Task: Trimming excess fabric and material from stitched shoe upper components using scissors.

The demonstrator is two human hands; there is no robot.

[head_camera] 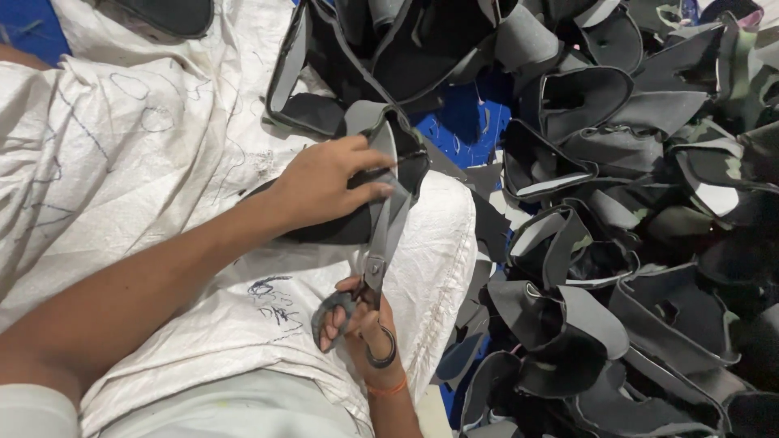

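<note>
The black shoe upper (381,162), a curved piece with a grey lining edge, is lying on the white woven sack (203,268) draped over the person's lap. The left hand (324,182) is pressing it down from above, fingers spread over the black material and thumb and forefinger pinching the grey edge just beside the blades. The right hand (365,328) is closed through the loops of the scissors (377,251), and the blades are running up from that grip to the piece, nearly shut on its edge.

The main risk, as I judge it, is to the left fingertips: they are resting touching or just beside the blade tips, so a slip of the soft material or a hurried snip could be nicking a finger. The piece is also flexing under the hand, so the cut could be wandering off the edge and spoiling it. The sack beneath is lying right under the blades and could be getting caught in the cut.

Beyond the grip, to the right and above, a large heap of similar black and grey uppers (617,243) is crowding close, with pieces sliding toward the lap. Blue floor covering (462,122) is showing between the heap and the sack. Loose offcuts (479,227) are lying just beside the sack's edge, near the scissors' path.
</note>
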